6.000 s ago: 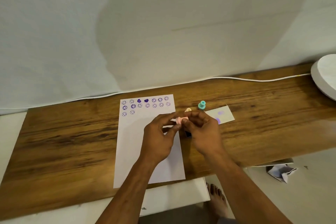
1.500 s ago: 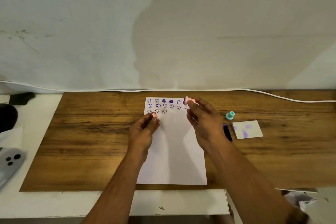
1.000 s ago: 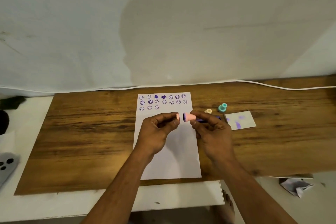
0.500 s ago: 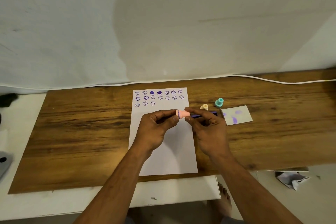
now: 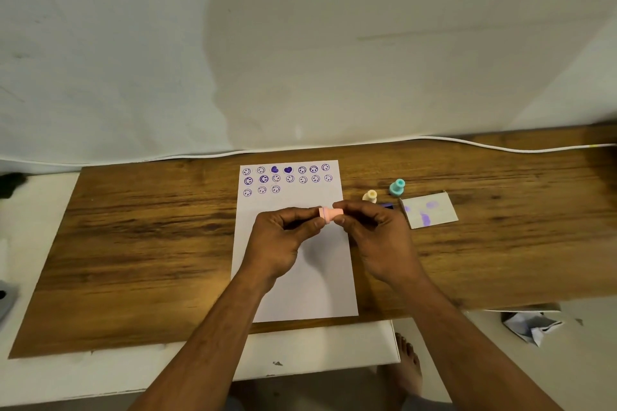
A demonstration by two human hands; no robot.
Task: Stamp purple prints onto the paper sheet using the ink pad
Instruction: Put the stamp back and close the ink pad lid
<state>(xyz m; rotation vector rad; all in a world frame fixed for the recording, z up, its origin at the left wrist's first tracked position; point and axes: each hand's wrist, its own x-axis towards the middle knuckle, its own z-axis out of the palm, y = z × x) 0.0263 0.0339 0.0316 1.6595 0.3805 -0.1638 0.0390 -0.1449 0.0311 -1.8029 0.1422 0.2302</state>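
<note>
Near edge of wooden board [image 5: 133, 260] at 6 o'clock; paper sheet [image 5: 300, 284] bottom edge just inside it, lower two thirds blank. Above sheet middle, left hand [image 5: 280, 237] and right hand [image 5: 377, 237] both pinch pink stamp [image 5: 330, 214], held sideways. At 2 o'clock: ink pad [image 5: 387, 206] mostly hidden behind right hand, cream stamp [image 5: 370, 196], teal stamp [image 5: 397, 187], purple-smudged card [image 5: 429, 209]. Purple prints [image 5: 287, 178] in three rows at sheet's far edge. White cable [image 5: 500, 147] along board's far edge.

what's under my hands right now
The paper sheet lies under both hands, left hand and right hand, which pinch a pink stamp above it. The sheet's middle is covered; the ink pad is mostly covered too.
</note>
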